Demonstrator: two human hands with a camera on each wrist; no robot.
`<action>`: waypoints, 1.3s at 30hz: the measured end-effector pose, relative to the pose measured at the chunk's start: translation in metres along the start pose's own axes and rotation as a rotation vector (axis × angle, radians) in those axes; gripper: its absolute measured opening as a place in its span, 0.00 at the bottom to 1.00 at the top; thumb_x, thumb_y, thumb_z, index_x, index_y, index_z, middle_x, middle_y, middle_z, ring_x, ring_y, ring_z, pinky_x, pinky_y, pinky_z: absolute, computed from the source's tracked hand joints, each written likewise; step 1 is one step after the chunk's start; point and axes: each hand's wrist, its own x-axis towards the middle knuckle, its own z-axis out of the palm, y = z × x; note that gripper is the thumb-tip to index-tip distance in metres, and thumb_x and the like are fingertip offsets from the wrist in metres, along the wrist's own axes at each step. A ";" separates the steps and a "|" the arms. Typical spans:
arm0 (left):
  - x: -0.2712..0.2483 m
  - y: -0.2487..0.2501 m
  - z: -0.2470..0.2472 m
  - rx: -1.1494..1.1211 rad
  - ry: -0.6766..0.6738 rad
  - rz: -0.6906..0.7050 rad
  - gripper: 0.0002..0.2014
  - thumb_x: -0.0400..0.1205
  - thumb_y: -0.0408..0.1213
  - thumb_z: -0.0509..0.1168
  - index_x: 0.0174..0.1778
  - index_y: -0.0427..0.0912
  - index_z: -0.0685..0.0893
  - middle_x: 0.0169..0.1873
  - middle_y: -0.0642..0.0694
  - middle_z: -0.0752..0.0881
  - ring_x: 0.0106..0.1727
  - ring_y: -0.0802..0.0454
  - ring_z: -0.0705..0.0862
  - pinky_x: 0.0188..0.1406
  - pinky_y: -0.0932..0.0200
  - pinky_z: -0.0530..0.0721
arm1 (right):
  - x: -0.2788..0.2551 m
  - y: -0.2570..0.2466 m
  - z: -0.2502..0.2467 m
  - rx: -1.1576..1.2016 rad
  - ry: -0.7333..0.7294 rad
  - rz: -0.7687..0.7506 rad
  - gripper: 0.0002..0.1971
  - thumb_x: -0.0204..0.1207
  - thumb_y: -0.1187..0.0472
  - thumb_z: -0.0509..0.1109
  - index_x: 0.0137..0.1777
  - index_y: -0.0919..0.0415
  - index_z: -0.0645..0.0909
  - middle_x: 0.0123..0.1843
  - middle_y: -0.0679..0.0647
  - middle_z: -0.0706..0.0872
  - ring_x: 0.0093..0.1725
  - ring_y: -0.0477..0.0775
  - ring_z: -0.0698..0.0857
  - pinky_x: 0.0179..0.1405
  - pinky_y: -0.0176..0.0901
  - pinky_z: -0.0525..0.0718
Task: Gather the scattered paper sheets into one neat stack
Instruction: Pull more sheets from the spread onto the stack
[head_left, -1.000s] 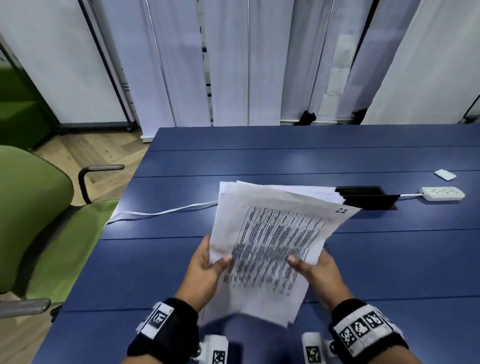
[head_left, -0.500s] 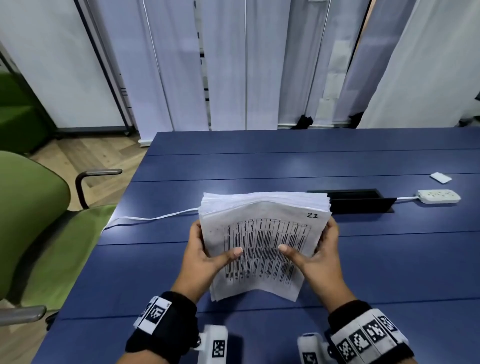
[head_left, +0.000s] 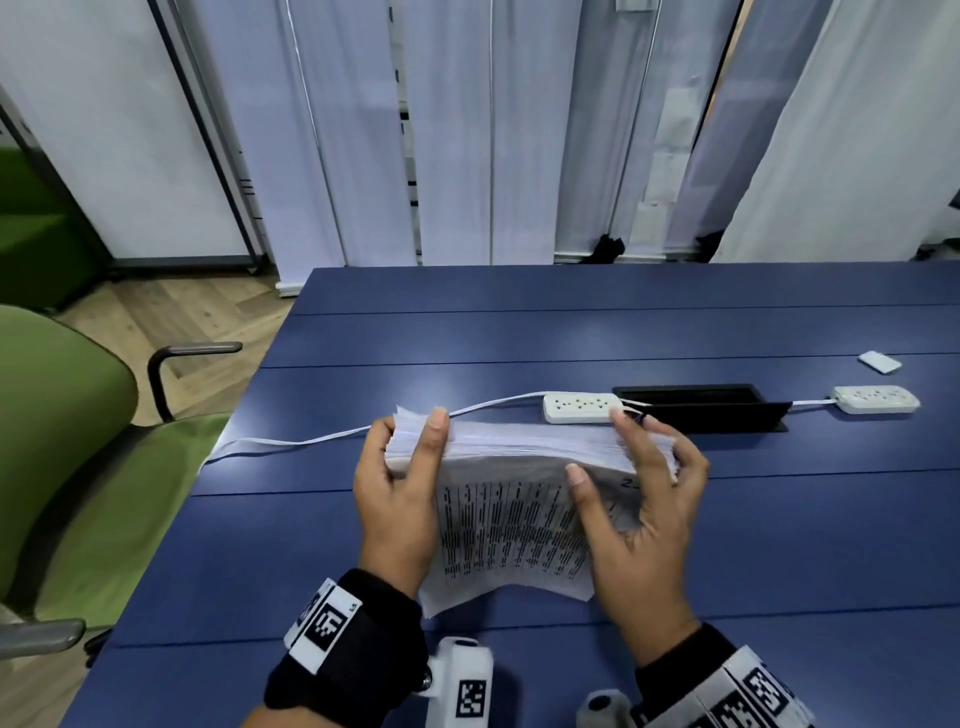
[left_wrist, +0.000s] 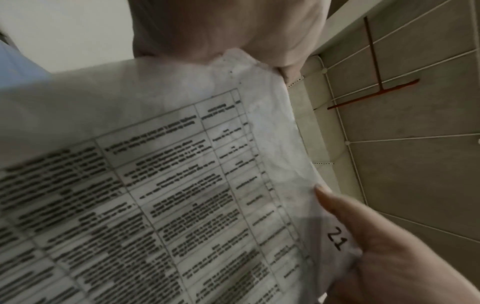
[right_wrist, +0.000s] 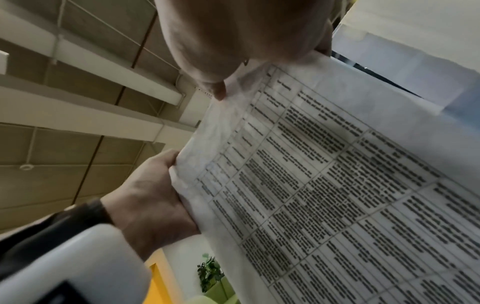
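A thick stack of printed paper sheets (head_left: 514, 525) stands on its lower edge on the blue table (head_left: 519, 332), with the top sheet, marked "21", facing me. My left hand (head_left: 400, 499) grips the stack's left edge, one finger lying over the top edge. My right hand (head_left: 644, 519) holds the right side, thumb pressed on the front sheet and fingers spread behind and over the top corner. The left wrist view shows the printed sheet (left_wrist: 182, 185) with the right hand's thumb (left_wrist: 337, 207) beside the "21". In the right wrist view the left hand (right_wrist: 150, 205) clasps the sheets' (right_wrist: 324, 185) edge.
Just behind the stack lies a white power strip (head_left: 582, 408) with its cable (head_left: 311, 441) running left. A black cable tray (head_left: 701, 410), a second power strip (head_left: 875, 399) and a small white card (head_left: 879, 361) sit to the right. A green chair (head_left: 67, 467) stands left of the table.
The fanned, tilted sheets have been squared into one even block. The stack has come down and tipped away, so its top edge shows. Both hands have shifted up towards the top corners.
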 end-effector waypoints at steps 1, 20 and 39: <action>-0.001 0.001 0.002 0.011 0.009 0.018 0.14 0.74 0.52 0.70 0.40 0.45 0.79 0.31 0.60 0.82 0.34 0.62 0.80 0.39 0.70 0.78 | -0.001 -0.002 0.001 0.015 -0.012 0.024 0.22 0.71 0.52 0.72 0.66 0.51 0.79 0.67 0.57 0.68 0.71 0.42 0.71 0.71 0.31 0.71; -0.003 -0.002 0.000 -0.005 0.044 0.088 0.07 0.75 0.40 0.70 0.41 0.41 0.80 0.36 0.53 0.83 0.37 0.60 0.81 0.40 0.71 0.79 | -0.004 -0.001 -0.007 0.095 -0.052 -0.013 0.16 0.71 0.54 0.72 0.59 0.53 0.83 0.62 0.58 0.73 0.66 0.55 0.77 0.67 0.40 0.76; 0.003 -0.037 -0.031 -0.106 -0.222 -0.079 0.44 0.47 0.62 0.84 0.54 0.41 0.81 0.41 0.52 0.92 0.43 0.59 0.88 0.43 0.68 0.85 | -0.019 0.043 -0.007 0.347 -0.111 0.317 0.39 0.70 0.40 0.66 0.75 0.67 0.66 0.60 0.28 0.82 0.63 0.34 0.81 0.60 0.24 0.77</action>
